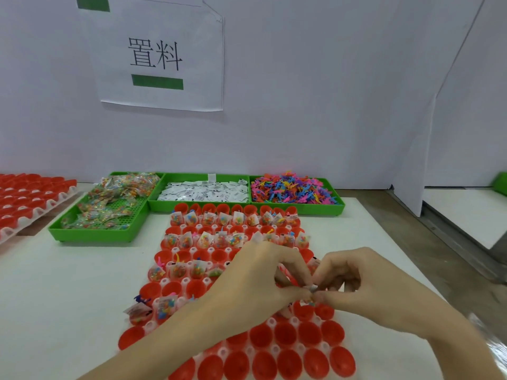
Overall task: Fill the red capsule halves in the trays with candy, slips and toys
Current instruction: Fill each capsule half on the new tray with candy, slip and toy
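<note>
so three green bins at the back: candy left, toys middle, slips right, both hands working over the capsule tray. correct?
Not quite. The head view shows the middle and right swapped: the white slips fill the middle green bin and the colourful toys the right one. Candy packets are on the left, and the left hand and right hand do meet over the capsule tray.

White wall (301, 105), taped paper sign (162, 53)

Red capsule halves (285, 335) in a whitish tray (271, 322); bright green bins (90, 234); multicolour candy packets (115, 198); white slips (203, 192) with black print; mostly pink, blue, orange toys (290, 189).
</note>
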### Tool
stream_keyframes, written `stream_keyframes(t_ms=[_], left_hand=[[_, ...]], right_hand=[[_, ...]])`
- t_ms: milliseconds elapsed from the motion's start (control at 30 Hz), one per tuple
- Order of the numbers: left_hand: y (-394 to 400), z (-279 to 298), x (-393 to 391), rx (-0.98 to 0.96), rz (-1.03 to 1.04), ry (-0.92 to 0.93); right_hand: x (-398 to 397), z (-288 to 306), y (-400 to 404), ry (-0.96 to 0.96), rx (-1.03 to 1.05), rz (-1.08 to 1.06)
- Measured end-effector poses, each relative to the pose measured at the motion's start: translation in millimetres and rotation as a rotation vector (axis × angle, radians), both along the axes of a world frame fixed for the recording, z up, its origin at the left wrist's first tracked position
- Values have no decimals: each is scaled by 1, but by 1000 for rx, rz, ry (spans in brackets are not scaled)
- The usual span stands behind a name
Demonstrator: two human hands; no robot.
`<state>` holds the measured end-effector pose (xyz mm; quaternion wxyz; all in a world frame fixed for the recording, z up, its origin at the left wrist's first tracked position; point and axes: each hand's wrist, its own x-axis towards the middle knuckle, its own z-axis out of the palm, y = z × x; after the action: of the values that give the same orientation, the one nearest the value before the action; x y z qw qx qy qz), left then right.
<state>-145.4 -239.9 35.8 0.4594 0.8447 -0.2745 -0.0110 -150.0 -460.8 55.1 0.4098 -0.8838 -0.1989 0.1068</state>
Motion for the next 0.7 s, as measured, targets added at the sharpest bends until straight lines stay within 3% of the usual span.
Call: stream_keyframes(t_ms=[433,700], left_hand=[[-4,5,-3,187,3,-166],[-5,4,2,301,-31,-205]], right_hand=[[5,-14,2,105,20,-15],[6,-19,5,-37,-151,-2]])
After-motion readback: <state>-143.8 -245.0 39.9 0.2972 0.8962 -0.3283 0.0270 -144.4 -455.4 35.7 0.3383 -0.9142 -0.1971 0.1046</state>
